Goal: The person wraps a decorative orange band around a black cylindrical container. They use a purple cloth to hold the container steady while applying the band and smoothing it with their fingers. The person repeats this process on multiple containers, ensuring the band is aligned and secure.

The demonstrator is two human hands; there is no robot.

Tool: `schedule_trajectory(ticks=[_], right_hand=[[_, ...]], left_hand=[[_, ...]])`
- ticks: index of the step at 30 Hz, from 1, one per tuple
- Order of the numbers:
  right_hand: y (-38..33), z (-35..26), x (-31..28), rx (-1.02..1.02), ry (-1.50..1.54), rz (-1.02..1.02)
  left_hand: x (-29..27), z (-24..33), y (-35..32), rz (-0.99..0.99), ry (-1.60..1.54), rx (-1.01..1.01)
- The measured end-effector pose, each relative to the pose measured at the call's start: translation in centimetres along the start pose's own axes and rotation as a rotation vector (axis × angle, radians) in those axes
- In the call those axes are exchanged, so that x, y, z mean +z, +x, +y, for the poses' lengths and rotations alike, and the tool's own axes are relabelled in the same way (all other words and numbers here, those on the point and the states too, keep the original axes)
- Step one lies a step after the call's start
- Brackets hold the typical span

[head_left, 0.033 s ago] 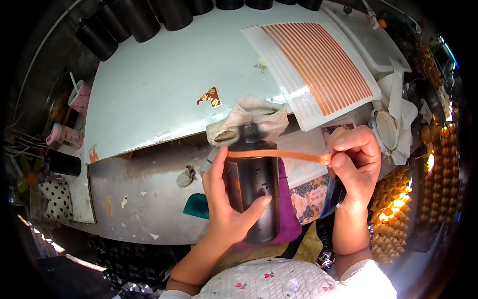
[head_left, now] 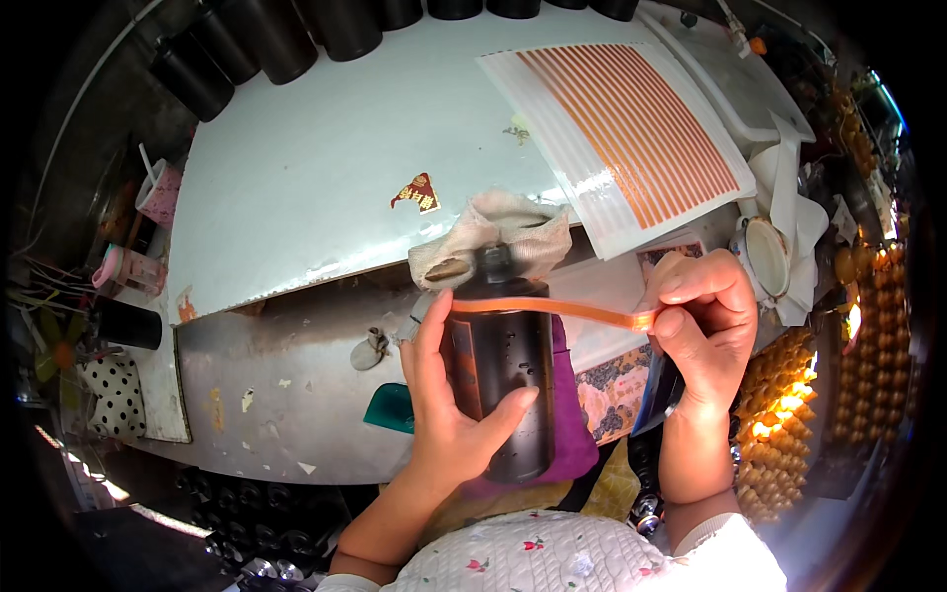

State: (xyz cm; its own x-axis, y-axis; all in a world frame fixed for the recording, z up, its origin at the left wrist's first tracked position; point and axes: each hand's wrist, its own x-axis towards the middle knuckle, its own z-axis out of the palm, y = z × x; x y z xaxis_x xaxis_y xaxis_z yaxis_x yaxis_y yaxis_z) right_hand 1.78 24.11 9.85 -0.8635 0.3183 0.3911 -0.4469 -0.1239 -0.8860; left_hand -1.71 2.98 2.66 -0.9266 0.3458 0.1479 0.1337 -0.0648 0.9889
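White bench [head_left: 296,178] behind. Your left hand [head_left: 449,414] grips the dark bottle [head_left: 503,365] upright; your right hand [head_left: 705,331] pinches an orange strip [head_left: 552,310] stretched across its shoulder. Strip started, not yet wrapped round.

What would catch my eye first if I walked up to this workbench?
Probably the dark cylindrical bottle at centre, gripped by the left hand while the right hand pinches an orange strip stretched across its top. Behind it, a white sheet of orange strips lies on the pale table.
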Motion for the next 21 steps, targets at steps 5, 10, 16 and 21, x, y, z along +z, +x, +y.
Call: schedule_trajectory(ticks=[5,10,16,21], right_hand=[[0.8,-0.8,0.6,-0.049,-0.009,-0.023],[-0.1,-0.1,-0.6,0.023,-0.076,0.104],[-1.5,1.4,-1.9,0.098,-0.084,0.211],[-1.4,2.2,-2.1,0.272,-0.049,0.294]], left_hand=[[0.2,-0.4,0.0,0.001,-0.085,0.021],[-0.3,0.3,-0.5,-0.009,0.156,0.022],[-0.7,2.8,-0.8,-0.105,0.579,0.143],[0.0,4.3,-0.3,-0.172,0.882,0.317]])
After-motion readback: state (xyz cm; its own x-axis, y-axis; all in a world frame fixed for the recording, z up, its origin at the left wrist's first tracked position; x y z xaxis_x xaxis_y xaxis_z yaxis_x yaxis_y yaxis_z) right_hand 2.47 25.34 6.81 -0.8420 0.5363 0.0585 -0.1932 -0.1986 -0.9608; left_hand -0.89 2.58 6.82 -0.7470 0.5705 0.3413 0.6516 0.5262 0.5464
